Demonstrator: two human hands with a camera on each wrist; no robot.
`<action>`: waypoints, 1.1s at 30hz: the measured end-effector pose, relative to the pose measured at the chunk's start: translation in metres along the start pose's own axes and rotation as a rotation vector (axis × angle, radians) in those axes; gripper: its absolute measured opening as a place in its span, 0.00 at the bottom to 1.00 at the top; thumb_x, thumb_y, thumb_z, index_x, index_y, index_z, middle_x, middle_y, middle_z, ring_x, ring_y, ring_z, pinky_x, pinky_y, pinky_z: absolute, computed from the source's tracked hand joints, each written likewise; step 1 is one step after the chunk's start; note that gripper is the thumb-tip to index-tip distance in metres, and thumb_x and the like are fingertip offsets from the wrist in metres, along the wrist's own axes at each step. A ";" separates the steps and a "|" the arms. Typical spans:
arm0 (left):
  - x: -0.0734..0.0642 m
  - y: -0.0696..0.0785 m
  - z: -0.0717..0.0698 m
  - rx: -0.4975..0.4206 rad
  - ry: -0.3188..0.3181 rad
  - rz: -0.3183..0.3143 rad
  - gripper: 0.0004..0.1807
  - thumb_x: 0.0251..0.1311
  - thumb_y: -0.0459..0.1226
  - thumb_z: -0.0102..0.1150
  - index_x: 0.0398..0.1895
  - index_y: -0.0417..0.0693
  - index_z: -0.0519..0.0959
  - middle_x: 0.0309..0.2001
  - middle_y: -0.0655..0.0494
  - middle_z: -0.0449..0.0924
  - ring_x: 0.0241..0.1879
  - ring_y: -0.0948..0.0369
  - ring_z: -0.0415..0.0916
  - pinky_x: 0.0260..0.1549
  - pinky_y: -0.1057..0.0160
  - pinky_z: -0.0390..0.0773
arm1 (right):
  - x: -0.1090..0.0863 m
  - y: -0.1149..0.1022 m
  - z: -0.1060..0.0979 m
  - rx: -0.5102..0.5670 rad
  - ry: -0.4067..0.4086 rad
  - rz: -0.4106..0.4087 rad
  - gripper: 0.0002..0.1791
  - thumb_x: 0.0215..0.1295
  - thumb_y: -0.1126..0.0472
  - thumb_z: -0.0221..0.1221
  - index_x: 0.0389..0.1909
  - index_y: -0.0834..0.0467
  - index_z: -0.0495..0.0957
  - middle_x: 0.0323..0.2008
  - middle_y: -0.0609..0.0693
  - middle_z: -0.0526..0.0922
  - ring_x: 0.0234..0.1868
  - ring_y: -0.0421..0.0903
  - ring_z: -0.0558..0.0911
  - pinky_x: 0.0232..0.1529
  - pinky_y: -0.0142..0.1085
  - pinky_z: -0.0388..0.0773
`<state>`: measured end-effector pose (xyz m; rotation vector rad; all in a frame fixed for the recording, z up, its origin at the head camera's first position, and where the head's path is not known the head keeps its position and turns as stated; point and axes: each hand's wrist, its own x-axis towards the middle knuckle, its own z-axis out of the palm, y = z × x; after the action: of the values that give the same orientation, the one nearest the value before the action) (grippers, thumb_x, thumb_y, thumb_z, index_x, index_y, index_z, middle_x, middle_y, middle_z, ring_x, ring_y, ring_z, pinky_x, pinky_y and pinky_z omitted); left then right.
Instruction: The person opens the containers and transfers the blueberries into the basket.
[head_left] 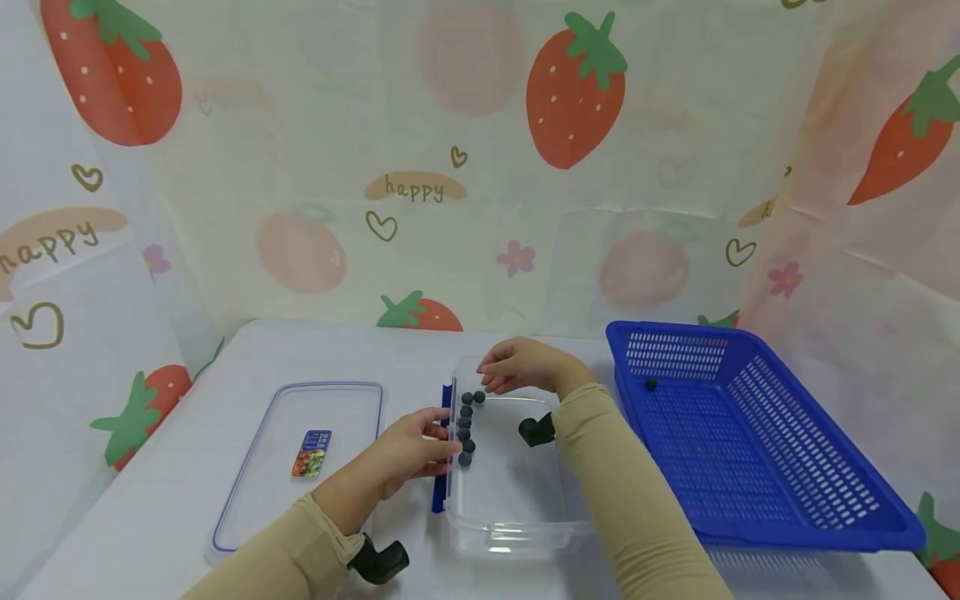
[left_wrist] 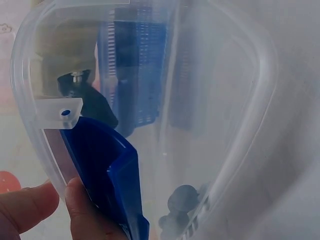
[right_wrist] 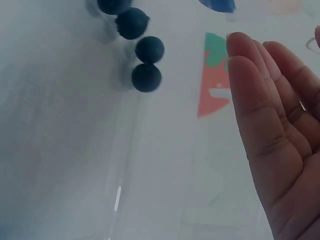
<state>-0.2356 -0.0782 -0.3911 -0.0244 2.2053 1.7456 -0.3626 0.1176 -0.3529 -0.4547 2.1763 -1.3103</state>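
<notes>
A clear plastic box (head_left: pixel 510 527) stands in the middle of the table, with a blue latch (head_left: pixel 439 496) along its left side. Several dark blueberries (head_left: pixel 465 423) lie in a line inside, by the left wall. My left hand (head_left: pixel 405 454) grips that wall; in the left wrist view its thumb and finger are at the rim beside the latch (left_wrist: pixel 117 165). Over the box's far end hovers my right hand (head_left: pixel 528 367). Its fingers are extended and hold nothing in the right wrist view, apart from the blueberries (right_wrist: pixel 150 50).
On the right a blue slotted basket (head_left: pixel 817 535) holds one dark blueberry (head_left: pixel 652 383). A clear lid (head_left: pixel 251 492) with a blue seal and a printed label (head_left: pixel 311 454) lies on the left. A strawberry-patterned cloth (head_left: pixel 480 258) hangs behind the table.
</notes>
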 end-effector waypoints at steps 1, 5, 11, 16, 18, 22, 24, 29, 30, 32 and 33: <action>0.000 0.000 0.000 -0.001 0.000 0.000 0.33 0.54 0.34 0.62 0.65 0.45 0.62 0.47 0.44 0.67 0.39 0.54 0.77 0.36 0.61 0.81 | 0.001 0.001 0.002 0.001 -0.011 0.006 0.16 0.63 0.60 0.56 0.46 0.68 0.75 0.40 0.62 0.79 0.36 0.50 0.82 0.48 0.43 0.77; 0.001 0.000 0.001 -0.002 0.005 -0.005 0.33 0.54 0.34 0.62 0.64 0.45 0.62 0.47 0.44 0.67 0.38 0.55 0.77 0.36 0.61 0.81 | 0.004 0.003 0.008 -0.009 -0.029 0.029 0.16 0.63 0.61 0.56 0.47 0.69 0.74 0.38 0.62 0.79 0.41 0.58 0.79 0.47 0.43 0.77; 0.002 -0.001 0.001 -0.010 0.002 -0.013 0.33 0.55 0.32 0.61 0.64 0.45 0.62 0.48 0.44 0.67 0.37 0.55 0.77 0.36 0.62 0.81 | 0.006 0.009 0.012 -0.059 0.001 0.101 0.15 0.64 0.62 0.54 0.47 0.68 0.75 0.39 0.61 0.79 0.43 0.58 0.78 0.45 0.38 0.79; 0.001 -0.002 0.000 0.006 0.004 -0.008 0.33 0.55 0.33 0.61 0.64 0.46 0.62 0.48 0.44 0.67 0.37 0.55 0.77 0.36 0.62 0.81 | 0.010 0.015 0.014 -0.082 0.027 0.141 0.15 0.65 0.60 0.54 0.47 0.65 0.76 0.40 0.61 0.79 0.40 0.54 0.79 0.44 0.39 0.79; 0.001 -0.001 0.000 0.009 0.005 -0.006 0.33 0.55 0.34 0.61 0.64 0.46 0.62 0.48 0.44 0.67 0.38 0.55 0.77 0.36 0.62 0.81 | 0.012 0.018 0.014 -0.091 0.034 0.156 0.15 0.65 0.60 0.53 0.48 0.64 0.75 0.40 0.61 0.80 0.40 0.53 0.80 0.43 0.39 0.79; 0.001 -0.001 0.001 0.008 0.006 -0.008 0.33 0.55 0.33 0.61 0.65 0.46 0.62 0.49 0.44 0.67 0.38 0.55 0.77 0.36 0.62 0.81 | 0.015 0.022 0.015 -0.117 0.050 0.176 0.16 0.66 0.61 0.50 0.51 0.63 0.74 0.40 0.59 0.80 0.40 0.51 0.81 0.43 0.38 0.79; 0.001 -0.001 0.001 0.007 0.008 -0.007 0.33 0.54 0.33 0.62 0.65 0.46 0.62 0.49 0.44 0.67 0.38 0.55 0.77 0.36 0.62 0.81 | 0.017 0.023 0.015 -0.122 0.061 0.190 0.16 0.66 0.62 0.50 0.51 0.63 0.74 0.40 0.59 0.81 0.39 0.51 0.81 0.43 0.38 0.79; 0.001 -0.002 0.001 0.013 0.014 -0.003 0.33 0.54 0.34 0.62 0.65 0.47 0.62 0.49 0.44 0.67 0.36 0.57 0.77 0.36 0.62 0.81 | 0.019 0.026 0.018 -0.117 0.085 0.234 0.16 0.63 0.67 0.48 0.51 0.63 0.74 0.38 0.58 0.81 0.38 0.50 0.81 0.43 0.40 0.79; 0.001 -0.002 0.001 0.013 0.014 -0.003 0.33 0.54 0.34 0.62 0.65 0.47 0.62 0.49 0.44 0.67 0.36 0.57 0.77 0.36 0.62 0.81 | 0.019 0.026 0.019 -0.119 0.089 0.239 0.16 0.63 0.68 0.49 0.51 0.63 0.75 0.38 0.58 0.81 0.38 0.50 0.81 0.43 0.40 0.79; 0.001 -0.002 0.001 0.014 0.013 -0.004 0.33 0.54 0.34 0.62 0.65 0.46 0.62 0.49 0.43 0.67 0.37 0.56 0.77 0.36 0.62 0.81 | 0.019 0.028 0.020 -0.123 0.089 0.244 0.16 0.61 0.70 0.49 0.50 0.63 0.75 0.37 0.58 0.81 0.37 0.50 0.81 0.43 0.40 0.79; 0.002 -0.002 0.002 0.013 0.012 -0.005 0.34 0.54 0.33 0.62 0.65 0.46 0.62 0.49 0.43 0.67 0.38 0.56 0.77 0.36 0.62 0.81 | 0.019 0.028 0.020 -0.120 0.086 0.246 0.16 0.61 0.70 0.49 0.49 0.63 0.75 0.37 0.58 0.81 0.38 0.50 0.81 0.43 0.40 0.79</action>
<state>-0.2362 -0.0768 -0.3937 -0.0376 2.2233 1.7326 -0.3657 0.1063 -0.3905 -0.1705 2.3062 -1.0882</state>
